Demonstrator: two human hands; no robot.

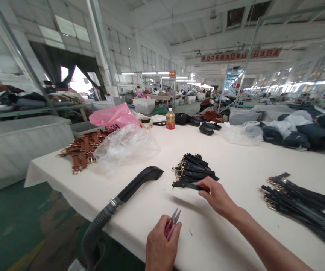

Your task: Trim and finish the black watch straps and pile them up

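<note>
Left hand (164,241) low, curled — right hand (214,194) farther forward, pinching — forearm (260,232) outstretched.

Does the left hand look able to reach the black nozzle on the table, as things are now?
Probably yes: nothing seems to stand between the left hand and the nozzle. But this hand holds small scissors, which would likely hinder a firm grasp.

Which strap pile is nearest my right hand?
The middle black pile, beside your right hand; the brown pile and far-right black pile lie farther off.
</note>
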